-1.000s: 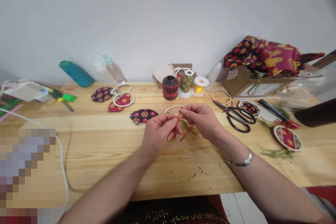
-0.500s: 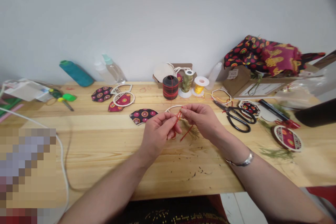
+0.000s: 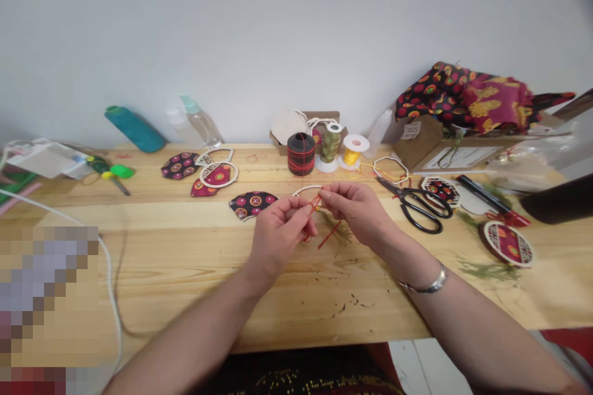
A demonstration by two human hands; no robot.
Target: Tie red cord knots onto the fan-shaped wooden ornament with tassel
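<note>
A craft workshop, seemingly: the worktop [image 3: 185, 259] holds a red spool [image 3: 297, 163], a green spool [image 3: 330, 148], a yellow spool [image 3: 351, 157], 1 pair of scissors [image 3: 404, 193] and a box [image 3: 407, 151] topped with patterned fabric [image 3: 500, 99].

Scissors [image 3: 403, 193] right of right hand [image 3: 356, 208]

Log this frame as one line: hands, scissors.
left hand: pinching red cord; right hand: pinching red cord; scissors: on table, right of hands
</note>
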